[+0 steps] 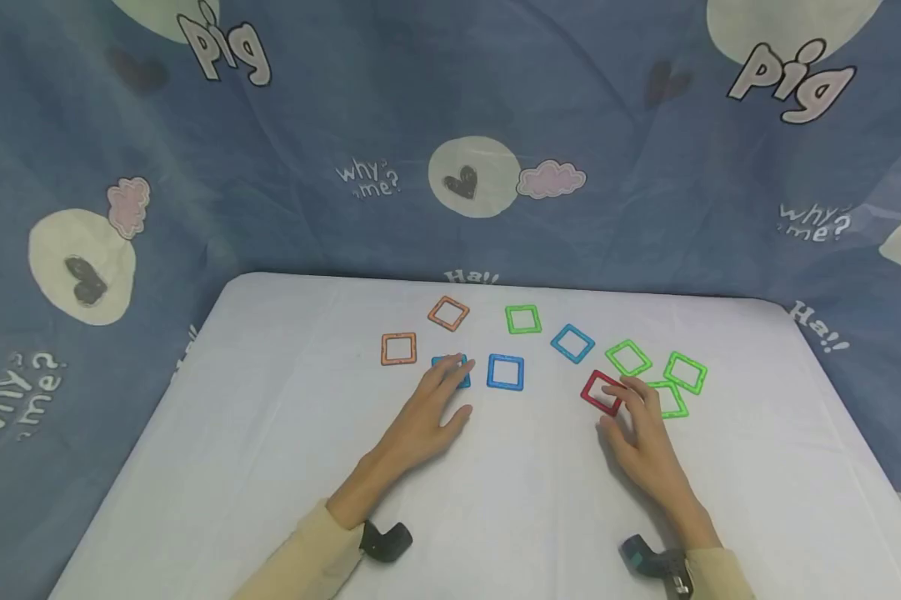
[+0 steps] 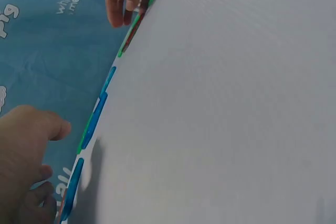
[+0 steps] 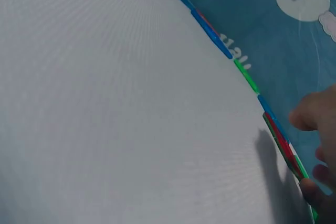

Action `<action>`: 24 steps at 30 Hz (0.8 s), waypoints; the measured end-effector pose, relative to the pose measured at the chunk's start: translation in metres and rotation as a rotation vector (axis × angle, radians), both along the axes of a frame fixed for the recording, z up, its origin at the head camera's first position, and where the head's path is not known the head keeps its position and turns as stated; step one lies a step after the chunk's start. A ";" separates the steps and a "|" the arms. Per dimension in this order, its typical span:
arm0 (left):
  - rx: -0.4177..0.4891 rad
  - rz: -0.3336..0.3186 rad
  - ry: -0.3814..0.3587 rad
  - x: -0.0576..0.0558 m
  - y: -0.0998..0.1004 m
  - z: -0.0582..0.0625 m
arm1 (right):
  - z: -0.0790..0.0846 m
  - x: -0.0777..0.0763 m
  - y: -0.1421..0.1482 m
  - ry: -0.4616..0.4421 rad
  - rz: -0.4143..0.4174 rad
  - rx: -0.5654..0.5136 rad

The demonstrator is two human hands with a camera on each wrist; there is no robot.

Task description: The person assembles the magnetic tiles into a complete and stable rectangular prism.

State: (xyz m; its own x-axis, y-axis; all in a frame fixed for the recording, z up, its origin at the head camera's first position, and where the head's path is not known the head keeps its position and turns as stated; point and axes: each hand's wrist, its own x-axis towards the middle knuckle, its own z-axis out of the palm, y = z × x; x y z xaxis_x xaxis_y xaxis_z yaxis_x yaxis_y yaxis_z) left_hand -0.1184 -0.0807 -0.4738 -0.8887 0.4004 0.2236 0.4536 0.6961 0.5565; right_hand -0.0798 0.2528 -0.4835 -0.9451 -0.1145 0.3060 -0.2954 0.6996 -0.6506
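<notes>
Both hands look to be at the picking-up step. The left hand lies flat, straight fingertips touching a blue square plastic frame tile left of centre on the white surface. The right hand, fingers loosely spread, touches a red square plastic frame tile beside green square tiles. Next, each hand probably needs to pinch its tile's thin rim.

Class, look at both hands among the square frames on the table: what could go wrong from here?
1. The right hand touches the red frame, which lies close against a green frame; drawing it away may drag that neighbour along.
2. The left hand partly covers a teal frame beside the blue frame; a sliding finger might knock the blue one askew.
3. The frames lie flat on the white table, so they may slip when lifted.
</notes>
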 end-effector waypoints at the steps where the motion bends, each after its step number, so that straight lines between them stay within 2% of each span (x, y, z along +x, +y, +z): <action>1: 0.008 0.000 0.000 -0.001 0.002 0.000 | 0.000 -0.001 0.000 0.008 -0.006 -0.003; 5: 0.020 -0.009 0.004 -0.005 0.010 -0.003 | 0.000 -0.002 0.001 0.037 0.002 -0.018; 11: 0.010 -0.039 0.005 -0.008 0.023 -0.006 | -0.003 -0.004 0.001 0.032 -0.024 -0.035; 19: -0.043 -0.066 0.117 -0.015 0.036 -0.006 | -0.004 -0.008 0.002 0.009 -0.047 -0.022; 24: -0.085 -0.066 0.169 -0.023 0.043 -0.006 | -0.004 -0.012 0.002 0.001 -0.034 -0.014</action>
